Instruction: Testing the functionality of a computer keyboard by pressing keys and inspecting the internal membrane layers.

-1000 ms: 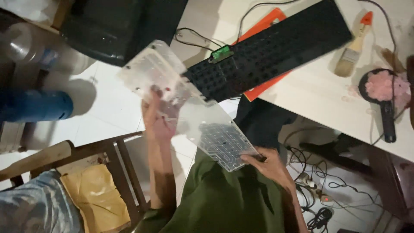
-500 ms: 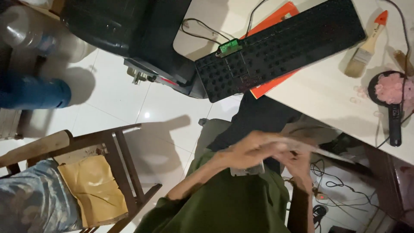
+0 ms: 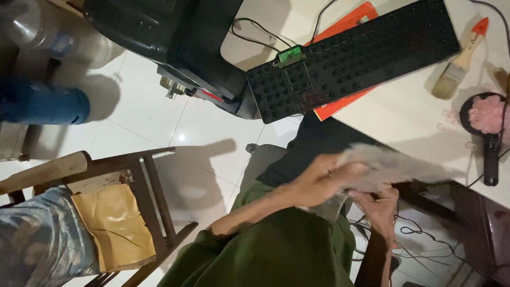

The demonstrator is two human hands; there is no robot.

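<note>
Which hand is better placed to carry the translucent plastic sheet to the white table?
Probably the right hand: it holds the translucent sheet from below, nearer the white table than the left hand.

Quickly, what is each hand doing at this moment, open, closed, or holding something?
Left hand: closed on the blurred, translucent grey plastic sheet, gripping its near end.
Right hand: closed on the same sheet from beneath.

Translucent plastic sheet (image 3: 393, 169) in hands; matt black plastic keyboard (image 3: 353, 58); glossy tile floor (image 3: 159, 117).
</note>
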